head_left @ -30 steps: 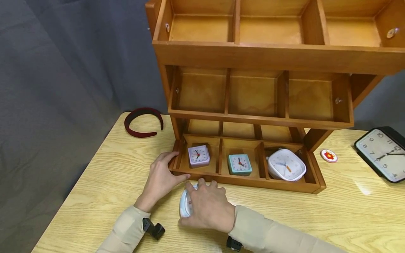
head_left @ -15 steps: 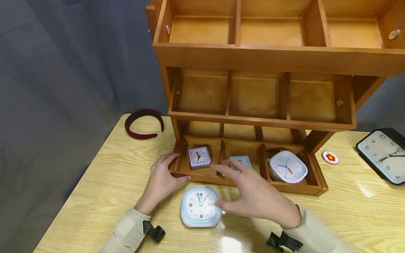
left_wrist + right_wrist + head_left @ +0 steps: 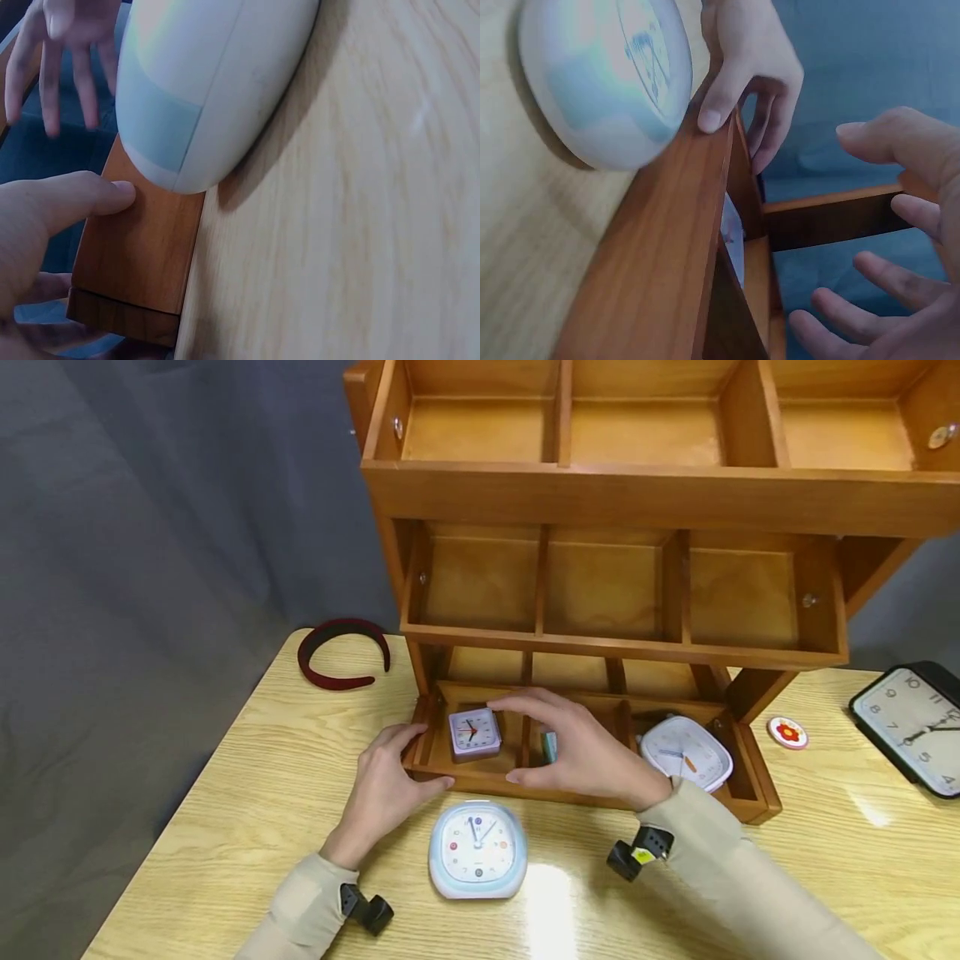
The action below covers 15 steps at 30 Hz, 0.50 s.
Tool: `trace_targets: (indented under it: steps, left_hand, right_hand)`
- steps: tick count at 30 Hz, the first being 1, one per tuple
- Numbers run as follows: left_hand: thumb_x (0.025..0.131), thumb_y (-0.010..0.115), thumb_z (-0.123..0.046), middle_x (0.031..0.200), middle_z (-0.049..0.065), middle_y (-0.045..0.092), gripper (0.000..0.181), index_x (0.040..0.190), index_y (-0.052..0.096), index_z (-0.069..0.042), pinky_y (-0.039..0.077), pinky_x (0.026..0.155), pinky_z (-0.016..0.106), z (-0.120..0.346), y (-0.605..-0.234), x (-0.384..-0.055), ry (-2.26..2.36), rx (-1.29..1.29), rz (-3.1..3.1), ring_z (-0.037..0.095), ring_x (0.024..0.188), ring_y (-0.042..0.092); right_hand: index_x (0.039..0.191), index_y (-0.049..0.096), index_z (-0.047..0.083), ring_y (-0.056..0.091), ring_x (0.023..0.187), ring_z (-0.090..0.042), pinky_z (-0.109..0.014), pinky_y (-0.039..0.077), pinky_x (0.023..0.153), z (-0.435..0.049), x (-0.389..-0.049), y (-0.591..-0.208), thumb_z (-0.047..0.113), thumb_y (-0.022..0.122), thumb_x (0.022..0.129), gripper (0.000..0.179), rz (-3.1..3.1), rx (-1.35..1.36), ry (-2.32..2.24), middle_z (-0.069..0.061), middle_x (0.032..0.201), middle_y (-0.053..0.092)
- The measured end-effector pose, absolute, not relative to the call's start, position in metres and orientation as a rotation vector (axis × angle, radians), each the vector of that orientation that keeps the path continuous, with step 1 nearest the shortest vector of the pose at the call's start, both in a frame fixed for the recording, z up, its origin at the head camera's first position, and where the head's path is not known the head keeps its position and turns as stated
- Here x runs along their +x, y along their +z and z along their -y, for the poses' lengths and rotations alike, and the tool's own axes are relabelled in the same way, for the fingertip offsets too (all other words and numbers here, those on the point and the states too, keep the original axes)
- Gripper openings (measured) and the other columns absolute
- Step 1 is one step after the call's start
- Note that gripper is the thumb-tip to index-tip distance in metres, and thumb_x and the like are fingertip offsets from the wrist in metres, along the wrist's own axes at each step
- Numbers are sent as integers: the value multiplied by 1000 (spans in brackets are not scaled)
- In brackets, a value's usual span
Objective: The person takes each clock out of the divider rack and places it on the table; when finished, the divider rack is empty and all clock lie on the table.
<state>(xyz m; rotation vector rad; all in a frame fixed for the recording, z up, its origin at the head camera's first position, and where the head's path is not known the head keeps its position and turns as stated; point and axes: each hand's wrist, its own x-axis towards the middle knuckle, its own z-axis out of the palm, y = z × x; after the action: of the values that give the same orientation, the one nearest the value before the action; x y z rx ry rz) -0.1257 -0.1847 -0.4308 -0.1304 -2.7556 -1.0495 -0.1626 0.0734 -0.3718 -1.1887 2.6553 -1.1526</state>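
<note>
the blue-and-white clock is nearest, lying face up on the pale wood-grain table, just before the bottom tray; its rounded body probably rests more steadily this way. the left hand grips the tray's left front corner, thumb on the front board and fingers round the side, perhaps to keep it steady. the right hand is above the tray, palm open, thumb well apart from fingers, holding nothing. the small lilac clock, square with smooth edges, sits in the left compartment, beside its fingertips. the teal clock, mostly hidden by this hand, is in the middle; the bulkier white clock leans in the right one, seemingly too wide to lie flat. farther, the curved dark red headband looks velvety; above rise glossy brown wooden tiers.
</note>
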Motion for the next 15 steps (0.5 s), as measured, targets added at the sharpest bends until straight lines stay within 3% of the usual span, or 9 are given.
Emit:
trace_targets:
  steps: [4,10,15]
  left_hand:
    - [63,91,-28,132,18,56,76,127,60,-4,46,103,49,184,-431,-125,-1048,-129,2753,37,122,55]
    - [63,91,-27,132,18,57,75,127,60,-3,47,102,48,185,-430,-125,-1048,-149,2744,36,121,56]
    - [62,90,-27,130,17,58,75,127,60,-4,47,101,47,186,-431,-126,-1045,-164,2731,35,119,57]
  right_hand:
    - [138,51,22,54,121,-23,-45,52,94,-58,-184,-376,19,83,73,73,-2584,-1131,-1160,-4,137,55]
    - [136,53,18,53,124,-31,-49,46,101,-36,-206,-386,13,82,72,71,-2522,-1100,-1082,-8,138,55]
    - [137,53,15,58,108,-29,-43,51,89,-25,-216,-396,15,82,72,70,-2491,-1064,-1017,-10,136,55]
